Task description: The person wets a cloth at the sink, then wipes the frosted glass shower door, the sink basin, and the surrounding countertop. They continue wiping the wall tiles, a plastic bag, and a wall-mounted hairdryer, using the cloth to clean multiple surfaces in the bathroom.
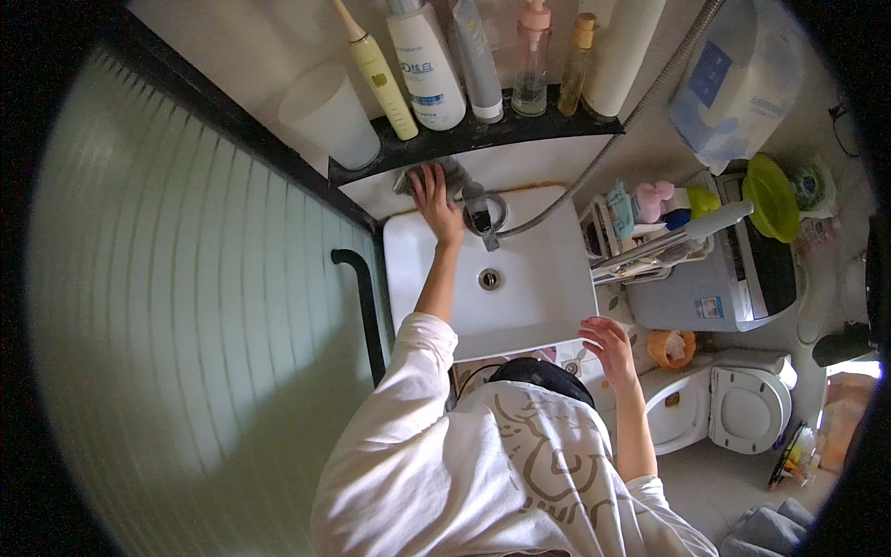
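Observation:
My left hand (436, 200) reaches over the back left of the white sink (436, 302) and presses a grey cloth (452, 174) against the white panel (515, 158) beneath the black shelf. Its fingers are stretched over the cloth, which shows on both sides of them. Just right of the cloth stands the dark tap (481, 215), with a grey hose (543, 215) looping beside it. My right hand (608, 343) is by the sink's front right corner, fingers apart and slightly bent, holding nothing. Whether it touches the rim I cannot tell.
On the black shelf (408, 148) stand a frosted cup (329, 116), a yellow electric toothbrush (380, 84) and several bottles. A ribbed glass door (204, 306) with a black handle (367, 306) borders the left. Rightward are a washing machine (691, 295), an orange bin (670, 350) and a toilet (742, 408).

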Motion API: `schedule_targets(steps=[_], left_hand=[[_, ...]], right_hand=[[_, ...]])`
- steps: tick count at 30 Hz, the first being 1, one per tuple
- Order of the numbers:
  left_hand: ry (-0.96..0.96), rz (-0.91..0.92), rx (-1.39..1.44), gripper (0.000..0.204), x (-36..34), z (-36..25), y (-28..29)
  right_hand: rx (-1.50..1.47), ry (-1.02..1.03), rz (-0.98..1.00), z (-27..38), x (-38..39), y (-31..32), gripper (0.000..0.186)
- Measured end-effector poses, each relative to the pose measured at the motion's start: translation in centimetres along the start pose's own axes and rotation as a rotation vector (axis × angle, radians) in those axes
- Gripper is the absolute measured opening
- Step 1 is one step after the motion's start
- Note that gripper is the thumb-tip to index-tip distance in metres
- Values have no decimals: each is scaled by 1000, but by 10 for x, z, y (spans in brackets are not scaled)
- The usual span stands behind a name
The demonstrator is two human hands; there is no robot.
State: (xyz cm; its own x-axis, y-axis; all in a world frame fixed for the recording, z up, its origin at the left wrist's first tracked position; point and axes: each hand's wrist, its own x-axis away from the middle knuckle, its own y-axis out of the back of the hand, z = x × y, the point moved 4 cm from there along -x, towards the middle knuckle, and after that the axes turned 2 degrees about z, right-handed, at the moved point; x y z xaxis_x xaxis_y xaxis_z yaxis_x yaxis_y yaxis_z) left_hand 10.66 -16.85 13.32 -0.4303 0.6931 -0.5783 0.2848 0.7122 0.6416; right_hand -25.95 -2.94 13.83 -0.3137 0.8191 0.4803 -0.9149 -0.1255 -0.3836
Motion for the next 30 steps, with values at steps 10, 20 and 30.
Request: schedule_targets(steps=[10,20,30], left_hand=[[123,214,377,63,43,44,-26],[698,-176,924,37,15,57,13],[-311,158,-20,45,-37,-71,4]], right_hand=[[-25,-5,-35,-1,4,10,19],[-59,27,-75,2,11,28,25],[-84,61,7,-8,7,30,26]])
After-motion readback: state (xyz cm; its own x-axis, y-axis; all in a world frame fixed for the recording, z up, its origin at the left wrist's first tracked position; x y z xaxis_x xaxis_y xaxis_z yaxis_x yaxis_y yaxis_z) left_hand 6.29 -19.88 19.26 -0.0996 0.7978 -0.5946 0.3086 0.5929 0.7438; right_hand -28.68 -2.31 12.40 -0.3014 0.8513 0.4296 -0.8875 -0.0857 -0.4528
